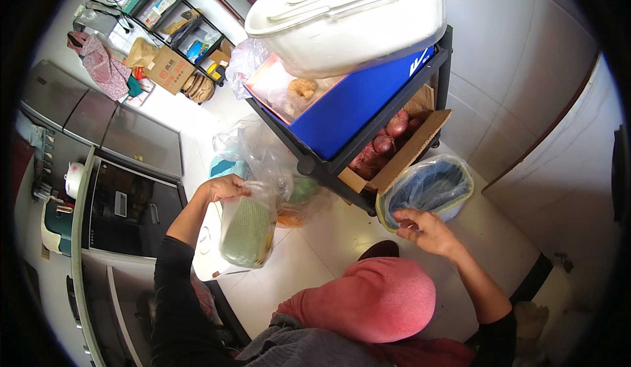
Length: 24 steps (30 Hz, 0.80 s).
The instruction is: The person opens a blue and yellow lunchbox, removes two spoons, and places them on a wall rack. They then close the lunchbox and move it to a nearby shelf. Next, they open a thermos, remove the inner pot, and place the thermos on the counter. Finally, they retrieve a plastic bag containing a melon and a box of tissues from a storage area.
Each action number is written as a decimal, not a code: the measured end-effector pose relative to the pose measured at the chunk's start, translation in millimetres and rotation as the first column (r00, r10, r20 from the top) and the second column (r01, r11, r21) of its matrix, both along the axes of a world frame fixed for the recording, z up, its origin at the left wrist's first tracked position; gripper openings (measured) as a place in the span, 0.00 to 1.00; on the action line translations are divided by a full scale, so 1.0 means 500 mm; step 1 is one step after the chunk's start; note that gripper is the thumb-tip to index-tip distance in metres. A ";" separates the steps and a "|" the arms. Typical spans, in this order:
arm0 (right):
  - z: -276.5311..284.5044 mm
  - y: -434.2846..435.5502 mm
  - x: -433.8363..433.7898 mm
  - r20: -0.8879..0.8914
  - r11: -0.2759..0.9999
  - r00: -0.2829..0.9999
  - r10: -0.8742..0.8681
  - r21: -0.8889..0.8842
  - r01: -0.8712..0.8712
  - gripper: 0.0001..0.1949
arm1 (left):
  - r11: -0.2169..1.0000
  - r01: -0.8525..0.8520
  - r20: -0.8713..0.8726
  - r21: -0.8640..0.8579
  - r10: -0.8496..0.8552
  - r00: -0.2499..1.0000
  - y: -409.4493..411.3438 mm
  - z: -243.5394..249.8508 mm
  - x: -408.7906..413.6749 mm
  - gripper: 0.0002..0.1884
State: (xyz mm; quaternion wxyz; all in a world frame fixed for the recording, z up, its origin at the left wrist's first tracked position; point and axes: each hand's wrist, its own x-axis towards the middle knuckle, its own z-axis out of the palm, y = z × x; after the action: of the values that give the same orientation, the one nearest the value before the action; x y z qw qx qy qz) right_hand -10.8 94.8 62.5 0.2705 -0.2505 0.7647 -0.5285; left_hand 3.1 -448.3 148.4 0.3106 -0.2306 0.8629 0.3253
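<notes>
My left hand (227, 188) grips the top of a clear plastic bag (270, 194). Inside the bag shows something wrapped in pale green netting (242, 231), perhaps foam; its contents cannot be made out. My right hand (425, 230) is at the near rim of a waste bin (466, 179) with a yellowish edge, its fingers partly curled and apart with nothing visible in them. Whether they touch the rim is unclear. A clear liner (409, 184) covers the bin's inside. Below the held bag is a white appliance-like object (209, 263) on the floor.
A black rack (345, 167) bears a blue shoebox (345, 105) beneath a large white tub (355, 36). Red onions (384, 142) fill a cardboard box (414, 150) on its lower level. Plastic bags (300, 189) lie on the floor. Dark cabinets (133, 204) line the left.
</notes>
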 end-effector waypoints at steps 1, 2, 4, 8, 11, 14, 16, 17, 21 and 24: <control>0.003 -0.009 0.004 0.002 1.000 1.000 0.013 -0.014 -0.013 0.19 | 0.998 0.056 -0.044 -0.029 -0.058 0.997 -0.045 -0.020 0.010 0.08; 0.007 -0.013 0.005 -0.001 1.000 1.000 0.018 -0.013 -0.018 0.19 | 0.992 0.120 -0.092 -0.045 -0.124 0.988 -0.070 -0.040 0.010 0.09; 0.002 -0.008 0.002 -0.005 1.000 1.000 0.017 0.021 -0.017 0.19 | 0.951 0.028 -0.099 -0.308 -0.062 0.993 -0.008 -0.011 -0.039 0.07; 0.002 -0.028 0.006 0.000 0.998 0.999 0.049 0.032 -0.049 0.20 | 0.493 0.259 -0.005 -0.830 -0.472 0.881 -0.075 -0.043 -0.070 0.05; -0.008 -0.022 0.007 0.002 0.998 0.999 0.044 0.033 -0.044 0.21 | 0.410 0.143 -0.069 -0.901 -0.461 0.885 -0.046 -0.069 -0.117 0.06; -0.022 -0.023 0.012 0.021 0.999 0.999 0.043 0.020 -0.043 0.21 | 0.370 0.434 0.092 -0.821 -0.665 0.741 -0.095 -0.077 -0.173 0.08; -0.028 -0.032 0.014 0.052 0.997 0.996 0.073 0.031 -0.075 0.21 | 0.455 0.534 0.022 -0.712 -0.746 0.666 -0.161 -0.086 -0.186 0.10; -0.033 -0.040 0.017 0.057 0.996 0.995 0.086 0.027 -0.087 0.21 | 0.691 0.442 -0.064 -0.572 -0.575 0.816 -0.184 -0.098 -0.184 0.10; -0.047 -0.045 0.013 0.079 0.994 0.993 0.093 0.042 -0.096 0.21 | 1.000 0.020 -0.129 0.009 -0.018 0.992 -0.111 -0.156 -0.195 0.08; -0.056 -0.069 0.016 0.080 0.995 0.992 0.102 -0.007 -0.102 0.21 | 0.990 -0.002 -0.186 0.143 0.029 0.982 -0.080 -0.166 -0.164 0.08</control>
State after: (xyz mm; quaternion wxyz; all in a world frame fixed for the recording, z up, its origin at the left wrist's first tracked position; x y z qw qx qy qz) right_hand -2.8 60.5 34.6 0.3274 -0.2681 0.7386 -0.5248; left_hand -79.0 -488.4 65.6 0.2412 -0.1830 0.8610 0.4087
